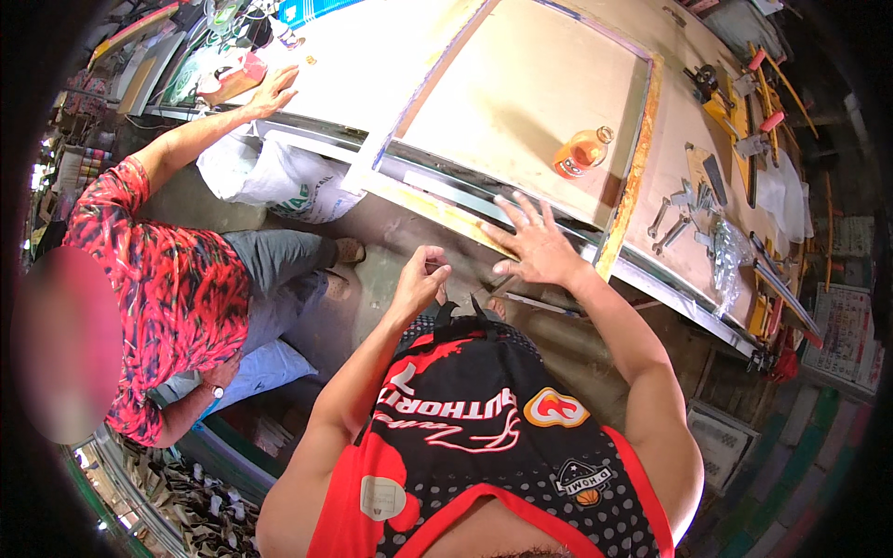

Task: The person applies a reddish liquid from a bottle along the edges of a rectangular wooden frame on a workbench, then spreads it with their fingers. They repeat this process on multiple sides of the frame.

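Observation:
My right hand [538,244] is open, its fingers spread over the near rail of a paint-stained wooden frame [456,219]. The fingertips are at the rail; whether they press on it I cannot tell. My left hand [420,284] hangs in front of the table's near edge with its fingers curled. A small dark patch shows between them, too small to name. The frame lies on a pale worktable [363,70] and sticks out over its edge. Inside the frame stands a clear bottle [581,153] with orange contents.
At the left a person in a red patterned shirt [177,270] rests a hand [273,93] on the table near a red-topped block [233,79]. White sacks [279,177] stand below. To the right lie wrenches [674,219], a clear plastic bag [730,256] and yellow bar clamps [730,121].

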Available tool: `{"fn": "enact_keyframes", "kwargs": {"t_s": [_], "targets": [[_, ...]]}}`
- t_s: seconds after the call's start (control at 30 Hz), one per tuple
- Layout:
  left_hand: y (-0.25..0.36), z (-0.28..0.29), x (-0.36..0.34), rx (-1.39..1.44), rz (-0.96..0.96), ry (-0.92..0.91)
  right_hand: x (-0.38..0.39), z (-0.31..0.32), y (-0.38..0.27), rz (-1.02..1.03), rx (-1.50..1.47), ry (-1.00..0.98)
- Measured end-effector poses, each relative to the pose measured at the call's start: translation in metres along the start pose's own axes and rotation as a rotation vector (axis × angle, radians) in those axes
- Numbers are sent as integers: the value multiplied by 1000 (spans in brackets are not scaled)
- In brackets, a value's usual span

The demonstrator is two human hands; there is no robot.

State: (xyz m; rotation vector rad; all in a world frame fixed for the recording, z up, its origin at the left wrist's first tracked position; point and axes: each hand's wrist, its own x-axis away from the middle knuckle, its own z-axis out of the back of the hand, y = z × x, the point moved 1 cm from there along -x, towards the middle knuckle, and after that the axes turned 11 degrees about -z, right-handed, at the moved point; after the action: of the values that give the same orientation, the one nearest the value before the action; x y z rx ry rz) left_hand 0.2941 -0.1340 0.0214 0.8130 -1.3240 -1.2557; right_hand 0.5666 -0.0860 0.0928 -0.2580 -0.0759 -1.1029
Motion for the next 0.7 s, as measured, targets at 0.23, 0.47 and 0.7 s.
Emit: {"fn": "enact_keyframes", "kwargs": {"t_s": [0.23, 0.47, 0.7], "targets": [[7, -3, -5, -25, 26, -52, -8, 2, -3, 18, -46, -4], [8, -4, -5, -40, -1, -47, -14, -3, -7, 62, -38, -72], [3, -3, -7, -3, 14, -33, -24, -10, -4, 99, -32, 29]]}}
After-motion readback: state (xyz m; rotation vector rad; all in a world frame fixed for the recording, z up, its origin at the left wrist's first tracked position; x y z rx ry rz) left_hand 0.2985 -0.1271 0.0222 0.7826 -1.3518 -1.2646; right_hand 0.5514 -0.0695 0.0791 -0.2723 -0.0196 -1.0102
